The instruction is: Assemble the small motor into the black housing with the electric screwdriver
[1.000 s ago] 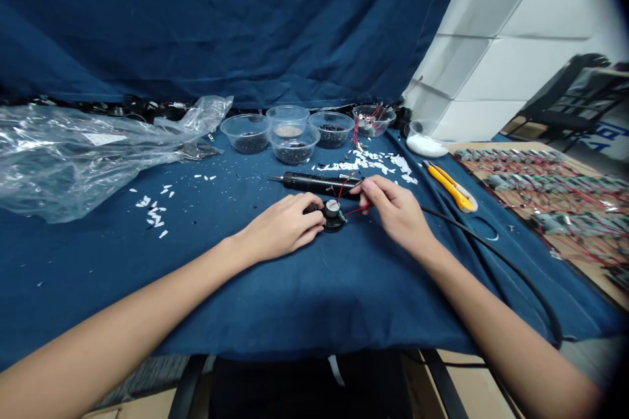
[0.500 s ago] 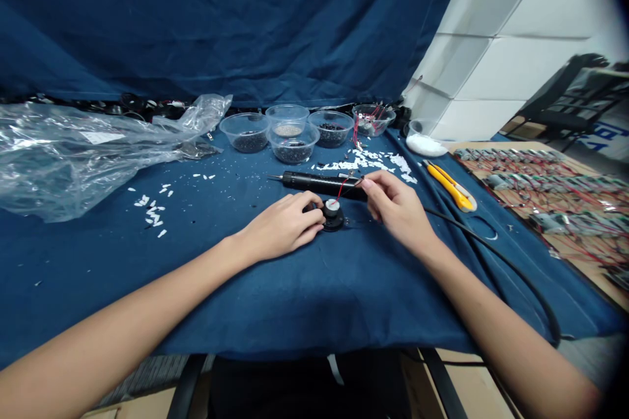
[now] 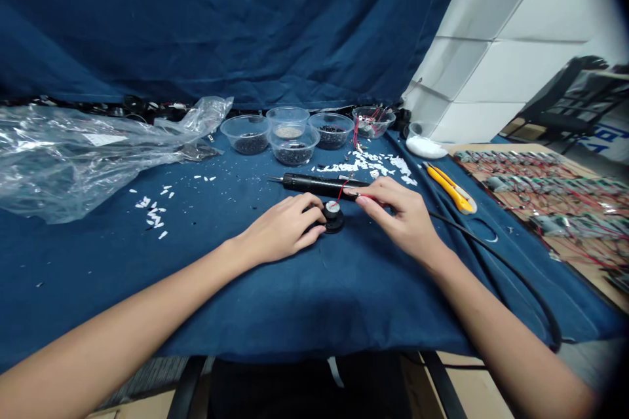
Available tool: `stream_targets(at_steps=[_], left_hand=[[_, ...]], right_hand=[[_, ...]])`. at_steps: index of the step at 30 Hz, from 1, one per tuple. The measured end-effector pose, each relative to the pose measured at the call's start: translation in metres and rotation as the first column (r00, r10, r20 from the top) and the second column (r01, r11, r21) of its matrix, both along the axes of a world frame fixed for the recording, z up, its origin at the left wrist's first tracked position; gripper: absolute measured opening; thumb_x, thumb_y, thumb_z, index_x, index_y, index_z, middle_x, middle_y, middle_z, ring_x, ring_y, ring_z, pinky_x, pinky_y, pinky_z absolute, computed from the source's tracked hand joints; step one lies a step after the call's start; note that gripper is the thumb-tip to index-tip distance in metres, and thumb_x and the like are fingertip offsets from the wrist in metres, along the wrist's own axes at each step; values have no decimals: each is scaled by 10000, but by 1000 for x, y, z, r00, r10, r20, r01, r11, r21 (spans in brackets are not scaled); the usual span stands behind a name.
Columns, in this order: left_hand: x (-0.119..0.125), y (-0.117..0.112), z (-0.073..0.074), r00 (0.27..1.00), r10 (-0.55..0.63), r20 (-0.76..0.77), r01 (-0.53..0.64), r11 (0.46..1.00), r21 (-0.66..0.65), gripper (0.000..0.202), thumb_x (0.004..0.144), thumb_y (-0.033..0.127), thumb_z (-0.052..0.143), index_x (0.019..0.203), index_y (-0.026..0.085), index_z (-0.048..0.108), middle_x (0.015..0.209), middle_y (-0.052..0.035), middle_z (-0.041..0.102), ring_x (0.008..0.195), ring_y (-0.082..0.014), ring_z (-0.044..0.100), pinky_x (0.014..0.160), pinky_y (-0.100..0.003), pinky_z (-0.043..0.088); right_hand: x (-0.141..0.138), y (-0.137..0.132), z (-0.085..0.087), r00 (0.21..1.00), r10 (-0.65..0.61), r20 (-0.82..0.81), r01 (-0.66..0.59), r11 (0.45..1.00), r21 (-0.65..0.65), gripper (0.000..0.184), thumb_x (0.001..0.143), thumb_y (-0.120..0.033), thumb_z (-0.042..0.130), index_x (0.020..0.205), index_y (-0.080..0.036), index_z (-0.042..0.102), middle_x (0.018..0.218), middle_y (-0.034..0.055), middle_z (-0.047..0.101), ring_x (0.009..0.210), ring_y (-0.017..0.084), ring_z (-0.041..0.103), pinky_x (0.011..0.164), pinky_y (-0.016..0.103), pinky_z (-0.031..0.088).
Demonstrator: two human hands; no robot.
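The left hand [image 3: 280,230] was curled, its fingers [image 3: 314,217] together and closed against the side of a small round black part [image 3: 334,222] with a pale top, which sat on the cloth just past the fingertips. The right hand [image 3: 405,217] lay to the right of that part, its fingers [image 3: 373,198] stretched out close together. A thin red wire [image 3: 343,188] rose from the part toward those fingertips; I could not tell whether they pinched it.

Just beyond the right fingertips lay a black soldering iron [image 3: 319,186], its point aimed left, and its black cord [image 3: 496,255] ran down the right side of the blue cloth [image 3: 246,304]. Further past the fingers stood clear plastic bowls [image 3: 293,145] of small dark bits, with a spill of white scraps [image 3: 363,165] in front of them. A yellow box cutter [image 3: 451,188] lay right of the right hand. Well left of the left fingers lay more white scraps [image 3: 153,213] and a crumpled plastic bag [image 3: 73,163]. Far right sat a board of wired parts [image 3: 540,203].
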State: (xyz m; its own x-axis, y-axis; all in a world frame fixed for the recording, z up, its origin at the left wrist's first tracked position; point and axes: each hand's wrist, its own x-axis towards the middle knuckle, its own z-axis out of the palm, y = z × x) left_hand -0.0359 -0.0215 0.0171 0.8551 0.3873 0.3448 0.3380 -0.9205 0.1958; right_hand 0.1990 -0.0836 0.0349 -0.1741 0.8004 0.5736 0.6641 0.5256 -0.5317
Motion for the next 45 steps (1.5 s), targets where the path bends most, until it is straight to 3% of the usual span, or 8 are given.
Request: stream_targets(at_steps=[5,13,20,23,28,32,38,45], left_hand=[[7,-1,3,994,67,83,-62,996,-66,158,962,299,484,1028,169,547,1068,-62,605,972,-196,582,884,-371,475],[25,-1,0,974,133,183,-137,991,8,183,960,324,514,1036,167,570,984,-31,667,916,-181,605,888,-368,428],[22,-3,3,982,136,130,-144,988,56,247,996,337,414,1011,175,600,919,-45,630,863,-175,578,813,-334,421],[22,-5,4,985,119,127,-127,990,57,191,972,299,451,1006,178,595,920,-39,629,864,-174,575,815,-331,415],[22,-8,3,977,147,152,-155,987,40,141,951,267,479,975,159,567,915,-28,634,830,-164,577,824,-327,416],[24,-10,0,973,167,163,-180,981,70,206,944,357,520,980,158,559,917,-29,633,844,-178,583,839,-343,415],[28,-11,-5,964,205,170,-233,958,168,255,959,380,480,922,137,548,848,-40,615,813,-197,583,811,-358,423],[29,-12,-6,957,189,218,-216,970,110,197,965,328,487,924,148,557,866,-31,611,818,-176,571,818,-339,423]], right_hand=[[6,6,5,995,-20,99,16,999,39,258,967,-325,501,1094,-221,700,872,54,621,773,169,563,728,314,460],[10,47,53,887,104,451,-123,992,12,259,960,-350,491,926,-208,705,862,75,628,830,210,576,749,322,427],[-1,99,58,776,273,568,-133,952,-275,204,901,-221,537,733,-178,644,641,16,598,528,109,483,556,243,304],[0,104,53,794,358,490,-85,865,-494,197,865,-211,556,681,-165,610,588,-1,593,457,84,463,500,224,282],[8,83,54,893,435,113,-145,518,-843,237,929,-340,474,880,-143,596,707,33,678,442,87,514,461,205,363],[10,55,54,918,368,-146,-305,422,-854,312,914,-450,537,933,-139,552,733,49,686,425,70,485,441,189,355],[-3,29,47,895,266,-357,-442,434,-785,351,914,-502,538,938,-153,526,960,90,696,506,77,589,422,173,252],[-7,32,37,960,153,-235,-262,788,-558,287,876,-443,598,866,-158,625,716,-10,583,546,74,510,524,197,383]])
